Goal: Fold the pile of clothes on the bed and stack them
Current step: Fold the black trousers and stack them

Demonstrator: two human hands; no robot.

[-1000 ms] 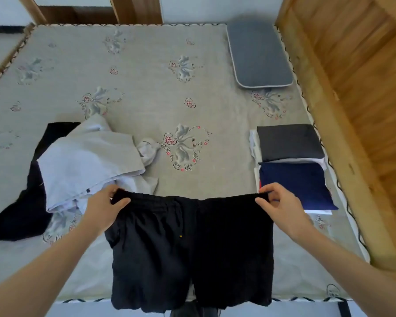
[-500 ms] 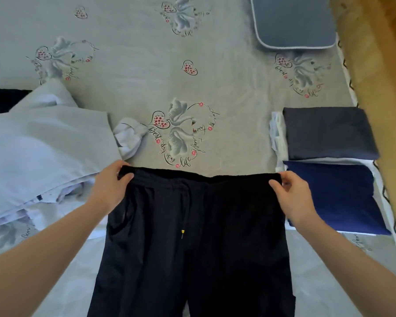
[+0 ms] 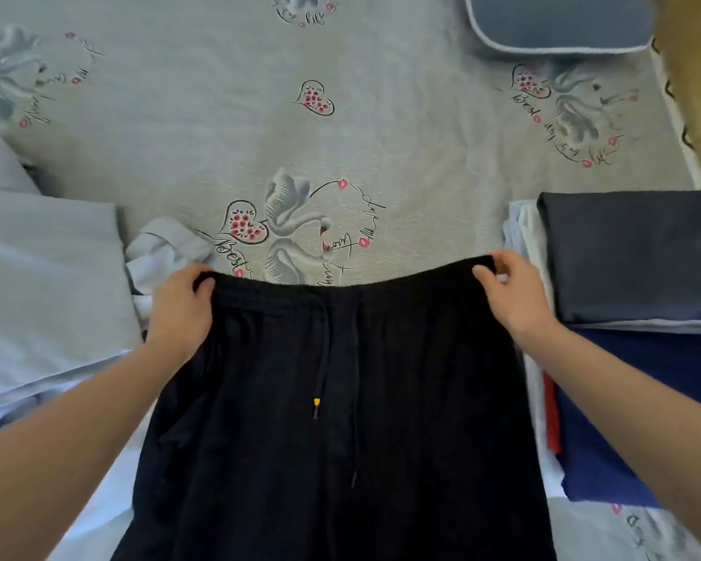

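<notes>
Grey bedding printed with swans and red-dotted hearts (image 3: 292, 127) covered the bed across the whole view, with four swan-and-heart motifs at least partly visible on it. One pair of black shorts (image 3: 340, 419) lay spread on the sheet in the lower middle, waistband toward the far side, and served as the landmark for everything else. Two hands held that waistband: the left hand (image 3: 179, 309) gripped its left corner, thumb over the top of the fabric and fingers tucked beneath, while the right hand (image 3: 510, 289) pinched its right corner between thumb and curled fingers. Two drawstring ends hung down the front of the shorts, one ending in a yellow tip (image 3: 315, 408), the other dark. Left of the shorts lay one unfolded pale grey garment (image 3: 45, 285), a bunched cuff of it just beside the left hand. Right of the shorts sat two folded pieces side by side, touching: one dark grey folded garment (image 3: 632, 257) farther away and one navy folded garment (image 3: 608, 419) nearer, with white and red edges showing under them. Beyond the shorts, at the far right, one blue-grey pillow (image 3: 555, 22) rested on the sheet
</notes>
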